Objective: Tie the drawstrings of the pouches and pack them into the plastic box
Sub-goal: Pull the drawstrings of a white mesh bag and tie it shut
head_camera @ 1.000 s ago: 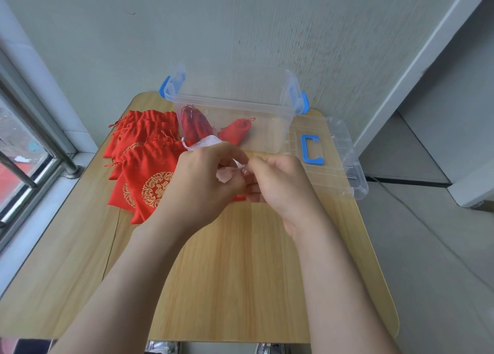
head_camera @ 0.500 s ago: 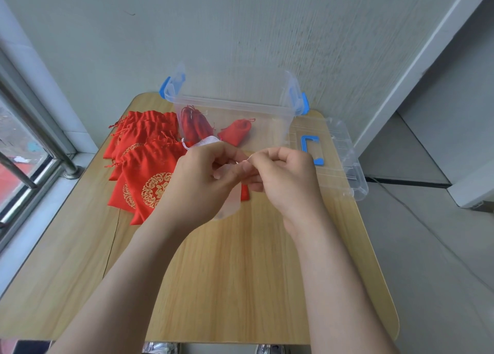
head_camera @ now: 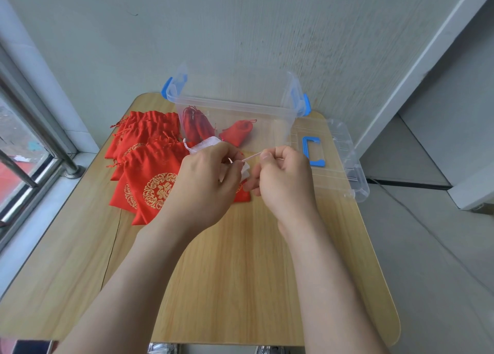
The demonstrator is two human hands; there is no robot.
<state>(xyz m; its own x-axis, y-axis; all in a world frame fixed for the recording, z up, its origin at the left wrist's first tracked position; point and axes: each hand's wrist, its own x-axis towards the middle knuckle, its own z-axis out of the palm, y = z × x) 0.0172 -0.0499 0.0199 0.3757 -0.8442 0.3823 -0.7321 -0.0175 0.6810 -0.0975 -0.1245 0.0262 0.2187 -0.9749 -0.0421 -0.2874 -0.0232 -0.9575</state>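
At the left edge of the frame a grey metal window rail [head_camera: 64, 161] slants down to the sill; right of it a pale wooden table [head_camera: 227, 273] fills the lower middle. On the table's upper left lies a heap of red satin drawstring pouches with gold round emblems [head_camera: 149, 172], overlapping one another, their gathered necks towards the top of the frame. Just right of the heap, at frame centre, the left hand [head_camera: 205, 182] is seen from its back; its fingers are curled round the neck of a red pouch with a white lining [head_camera: 203, 143], and its thumb and forefinger meet on the cord there. The white lining shows above the knuckles and a red corner of the pouch shows below the hand, but whether it touches the table I cannot tell. A thin pale red drawstring [head_camera: 252, 157] runs taut up and to the right from the left fingertips; the right hand [head_camera: 286, 180] pinches it between thumb and forefinger, with the other fingers folded in beneath. Above both hands, at upper centre, stands a clear plastic box with blue latches [head_camera: 232, 105], open; two tied red pouches [head_camera: 196, 125] lie in its left half. At centre right a clear lid with a blue handle [head_camera: 344, 161] lies flat on the table's right edge, beside the box.
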